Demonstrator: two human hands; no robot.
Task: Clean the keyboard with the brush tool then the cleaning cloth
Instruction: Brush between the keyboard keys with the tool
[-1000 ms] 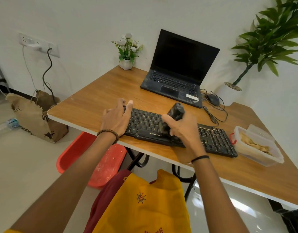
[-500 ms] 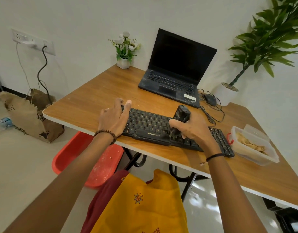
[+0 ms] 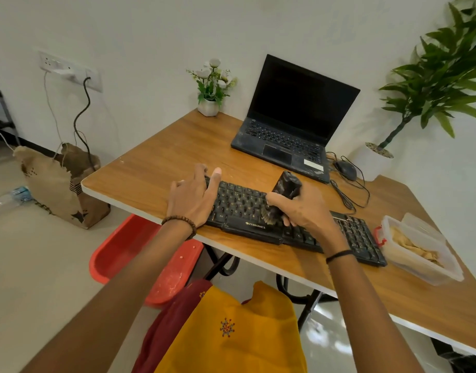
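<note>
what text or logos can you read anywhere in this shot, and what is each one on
"ZEBRONICS": on the front edge of the black keyboard, below the space bar.
Key legends on the keyboard: too small to read.
Logo at the near right corner of the laptop: blurred, not readable.
White sticker on the laptop's palm rest: no print can be made out.
Nothing else bears readable text.

We see a black keyboard (image 3: 239, 203) with pale lettering on a brown wood-grain table (image 3: 161, 162) edged in white. On the keyboard, the brush (image 3: 285, 188) has a black handle and tan bristles. Behind the keyboard, a black laptop (image 3: 285, 141); right of it, a clear box (image 3: 417, 265) with a red clasp (image 3: 378, 235). Below the keyboard, our yellow garment (image 3: 244, 345) bears a multicoloured motif (image 3: 227, 327).
</note>
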